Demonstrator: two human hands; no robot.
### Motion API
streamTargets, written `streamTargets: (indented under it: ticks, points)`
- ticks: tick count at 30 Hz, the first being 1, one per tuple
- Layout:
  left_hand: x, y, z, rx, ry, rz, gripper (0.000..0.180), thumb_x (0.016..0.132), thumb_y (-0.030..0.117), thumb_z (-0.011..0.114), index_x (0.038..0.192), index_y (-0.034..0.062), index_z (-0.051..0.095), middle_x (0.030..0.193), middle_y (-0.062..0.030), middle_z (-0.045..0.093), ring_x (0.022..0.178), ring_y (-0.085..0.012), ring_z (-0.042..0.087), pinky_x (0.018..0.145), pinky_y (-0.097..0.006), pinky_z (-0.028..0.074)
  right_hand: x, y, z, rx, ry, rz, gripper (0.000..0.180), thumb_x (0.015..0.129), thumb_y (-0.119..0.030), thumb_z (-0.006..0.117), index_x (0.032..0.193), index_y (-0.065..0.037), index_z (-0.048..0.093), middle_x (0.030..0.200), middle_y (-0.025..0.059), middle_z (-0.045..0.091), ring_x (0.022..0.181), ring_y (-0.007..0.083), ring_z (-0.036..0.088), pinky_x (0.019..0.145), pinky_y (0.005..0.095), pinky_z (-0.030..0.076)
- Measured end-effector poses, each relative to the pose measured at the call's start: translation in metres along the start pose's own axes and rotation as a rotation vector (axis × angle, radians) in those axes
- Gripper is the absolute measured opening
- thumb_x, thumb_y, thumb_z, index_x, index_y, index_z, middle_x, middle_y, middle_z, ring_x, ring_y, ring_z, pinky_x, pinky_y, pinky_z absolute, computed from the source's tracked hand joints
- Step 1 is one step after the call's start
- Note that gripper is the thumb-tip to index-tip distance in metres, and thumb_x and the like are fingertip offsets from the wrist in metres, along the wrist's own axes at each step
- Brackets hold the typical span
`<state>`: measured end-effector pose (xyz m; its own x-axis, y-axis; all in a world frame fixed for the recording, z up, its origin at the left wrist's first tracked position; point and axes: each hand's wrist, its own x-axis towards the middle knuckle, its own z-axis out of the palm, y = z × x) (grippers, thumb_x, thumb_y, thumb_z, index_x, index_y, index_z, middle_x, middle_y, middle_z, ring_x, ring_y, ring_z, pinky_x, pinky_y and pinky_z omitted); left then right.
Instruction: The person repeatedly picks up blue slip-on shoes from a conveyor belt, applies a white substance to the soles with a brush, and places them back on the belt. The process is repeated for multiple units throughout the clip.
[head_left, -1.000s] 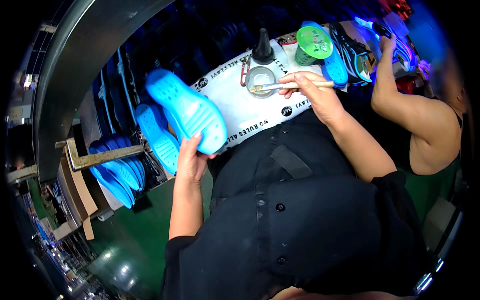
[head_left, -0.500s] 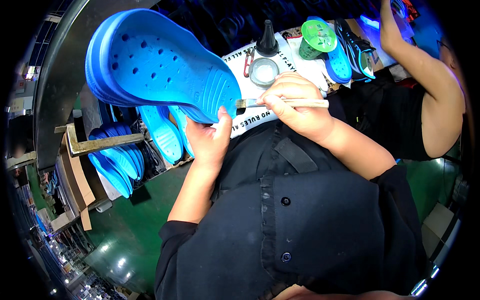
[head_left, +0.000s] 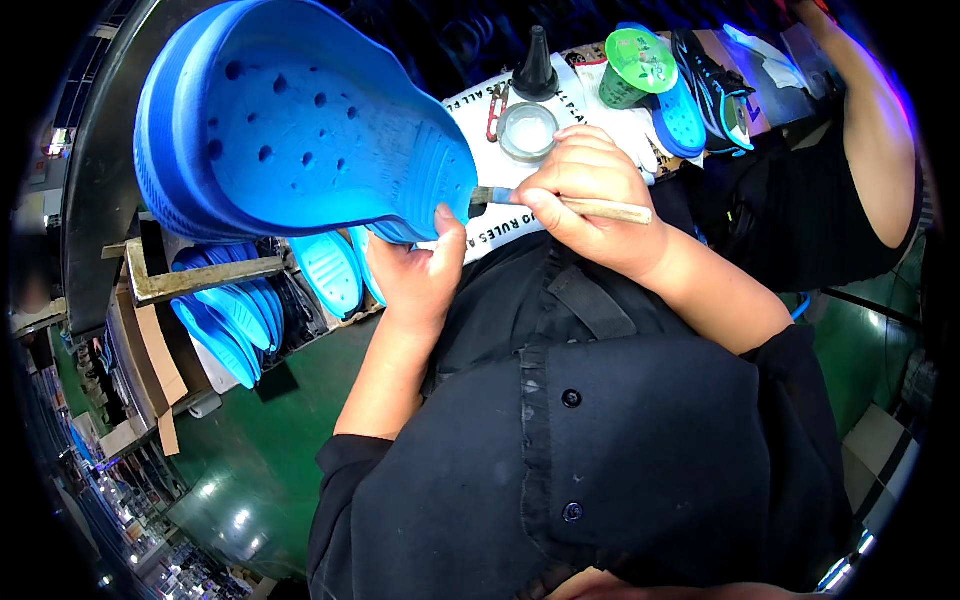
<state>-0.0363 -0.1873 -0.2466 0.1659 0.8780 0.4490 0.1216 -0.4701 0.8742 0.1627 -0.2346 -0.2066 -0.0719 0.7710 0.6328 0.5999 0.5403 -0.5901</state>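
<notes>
A large blue shoe sole with raised sides and several small holes point(head_left: 300, 140) is tilted up at the left. My left hand point(head_left: 422, 268) is closed on its near end, thumb on the edge and the other fingers hidden beneath. In my right hand point(head_left: 590, 200) a flat paintbrush with a pale wooden handle point(head_left: 610, 210) is pinched, and its dark bristles meet the sole's edge beside my left thumb. Just beyond my right hand stands a small round glass jar point(head_left: 527, 133) with whitish content.
Behind the jar are a black cone-tipped bottle point(head_left: 537, 70), red-handled snips point(head_left: 496, 112) and a green-lidded cup point(head_left: 640, 62). A black sneaker point(head_left: 712, 95) lies farther right, near another person's arm point(head_left: 880, 130). Blue insoles point(head_left: 228, 310) are stacked at left by a metal bracket point(head_left: 200, 280).
The sole has tipped and shifted up and left, looming larger. The brush has moved slightly along its edge. The other person's arm at right has shifted outward.
</notes>
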Motion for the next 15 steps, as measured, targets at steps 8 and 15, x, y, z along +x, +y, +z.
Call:
streamTargets:
  ticks: [8,15]
  points:
    - [-0.002,-0.005,0.0,0.017,-0.1,0.062,0.04,0.078,-0.004,0.061,0.115,-0.0039,0.046,0.107,-0.0127,0.058,0.096,-0.0176,0.057,0.089,-0.031,0.043,-0.002,-0.001,-0.002,0.006,-0.041,-0.001,0.011,0.077,-0.016,0.068,0.071,-0.007,0.066,0.062,0.0049,0.058,0.062,0.023,0.056,0.073,0.0344,0.042]
    - [0.0,-0.01,0.003,-0.042,-0.057,0.109,0.038,0.078,-0.005,0.06,0.114,-0.0031,0.048,0.105,-0.0114,0.058,0.093,-0.0175,0.058,0.087,-0.03,0.044,-0.006,0.007,-0.005,0.009,0.007,-0.018,0.012,0.078,-0.015,0.067,0.071,-0.006,0.067,0.062,0.0047,0.06,0.061,0.0215,0.056,0.069,0.0334,0.04]
